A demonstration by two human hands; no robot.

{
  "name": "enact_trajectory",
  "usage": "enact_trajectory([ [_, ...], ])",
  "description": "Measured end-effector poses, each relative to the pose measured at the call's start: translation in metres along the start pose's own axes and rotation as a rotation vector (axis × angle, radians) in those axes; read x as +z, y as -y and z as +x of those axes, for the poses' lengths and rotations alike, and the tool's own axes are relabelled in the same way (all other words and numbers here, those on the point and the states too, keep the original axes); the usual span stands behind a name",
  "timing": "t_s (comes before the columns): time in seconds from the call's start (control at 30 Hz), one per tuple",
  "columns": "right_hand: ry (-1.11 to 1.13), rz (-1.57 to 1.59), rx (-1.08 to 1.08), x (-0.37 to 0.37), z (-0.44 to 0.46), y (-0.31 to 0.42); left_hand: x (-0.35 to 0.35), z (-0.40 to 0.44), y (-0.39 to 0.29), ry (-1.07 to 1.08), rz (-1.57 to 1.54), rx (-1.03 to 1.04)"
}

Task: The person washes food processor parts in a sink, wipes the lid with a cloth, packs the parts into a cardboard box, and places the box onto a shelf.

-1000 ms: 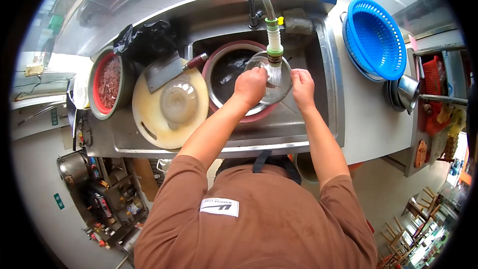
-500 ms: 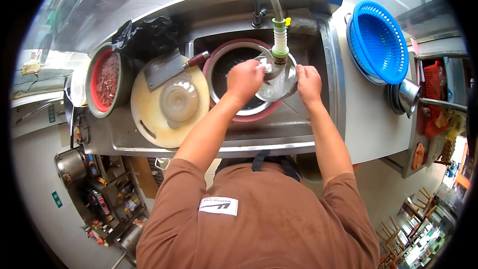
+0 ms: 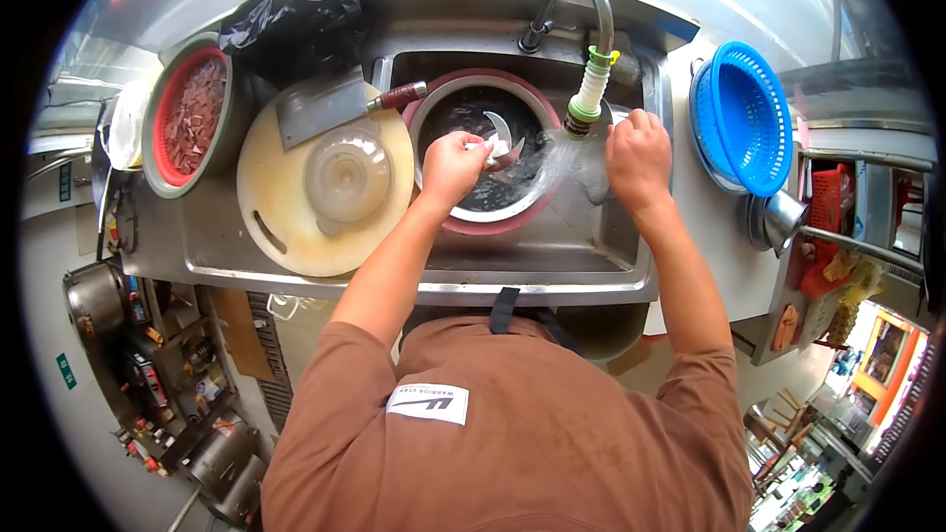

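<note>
My left hand [image 3: 455, 169] is pinching a small white piece with curved shiny metal blades [image 3: 501, 146], over a round bowl with a pale rim [image 3: 426, 124]. My right hand [image 3: 641, 160] is curled up, pinching the edge of a clear round dish [image 3: 593, 177], which looks blurry.

The bowl has dark water in it and sits in a red basin [image 3: 522, 224] in the metal sink [image 3: 601, 236]. A bent metal tap with a green and white end [image 3: 591, 87] sprays water between my hands. To the left, a big knife [image 3: 323, 116] and a clear round lid [image 3: 347, 175] lie on a round cream board [image 3: 271, 172]. Past it, a red basket [image 3: 163, 133] holds chopped pinkish bits. Blue plastic baskets [image 3: 754, 118] are on the right counter [image 3: 719, 266].

Half a second ago, my hands were closer, with the dish under the tap. Now they are wider apart.

The blades look thin, wet and hooked.
</note>
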State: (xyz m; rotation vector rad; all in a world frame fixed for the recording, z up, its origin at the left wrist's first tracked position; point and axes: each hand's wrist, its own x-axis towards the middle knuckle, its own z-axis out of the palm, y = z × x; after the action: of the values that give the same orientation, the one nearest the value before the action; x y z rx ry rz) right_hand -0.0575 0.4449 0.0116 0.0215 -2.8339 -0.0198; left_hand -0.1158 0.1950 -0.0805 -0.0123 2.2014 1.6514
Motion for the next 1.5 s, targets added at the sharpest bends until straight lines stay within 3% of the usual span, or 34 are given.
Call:
enact_trajectory([
  [0.07,0.023,-0.009,-0.049,0.0,-0.002,-0.004,-0.001,-0.002,0.002,0.007,-0.068,-0.004],
  [0.13,0.025,-0.023,-0.042,-0.002,-0.007,-0.002,-0.005,-0.006,-0.005,0.046,-0.183,-0.163],
  [0.3,-0.046,0.068,0.052,0.008,-0.024,-0.005,-0.015,-0.011,-0.001,0.025,-0.337,-0.198],
  [0.4,-0.034,0.715,0.54,0.045,-0.054,-0.019,-0.03,-0.014,-0.008,-0.014,-0.482,-0.197],
  [0.43,-0.038,0.727,0.542,0.062,-0.064,-0.015,-0.036,-0.015,-0.01,-0.026,-0.556,-0.187],
  [0.5,0.028,1.51,0.994,0.082,-0.075,-0.001,-0.048,-0.02,-0.019,-0.03,-0.571,-0.181],
  [0.67,-0.18,1.479,0.907,0.136,-0.057,0.031,-0.073,-0.033,-0.035,-0.085,-0.718,-0.144],
  [0.77,-0.283,1.26,0.812,0.15,-0.034,0.036,-0.078,-0.041,-0.043,-0.11,-0.711,-0.128],
  [0.83,-0.249,0.862,0.545,0.143,-0.023,0.035,-0.081,-0.047,-0.048,-0.137,-0.698,-0.142],
  [0.87,-0.281,0.821,0.51,0.139,-0.019,0.035,-0.083,-0.049,-0.048,-0.135,-0.687,-0.147],
  [1.03,-0.31,0.747,0.537,0.111,-0.027,0.014,-0.084,-0.055,-0.044,-0.133,-0.704,-0.156],
  [1.23,-0.415,0.431,0.537,0.088,-0.039,-0.008,-0.066,-0.052,-0.032,-0.095,-0.735,-0.198],
  [1.5,-0.516,0.469,0.624,0.109,-0.025,0.019,-0.056,-0.052,-0.035,-0.072,-0.683,-0.201],
])
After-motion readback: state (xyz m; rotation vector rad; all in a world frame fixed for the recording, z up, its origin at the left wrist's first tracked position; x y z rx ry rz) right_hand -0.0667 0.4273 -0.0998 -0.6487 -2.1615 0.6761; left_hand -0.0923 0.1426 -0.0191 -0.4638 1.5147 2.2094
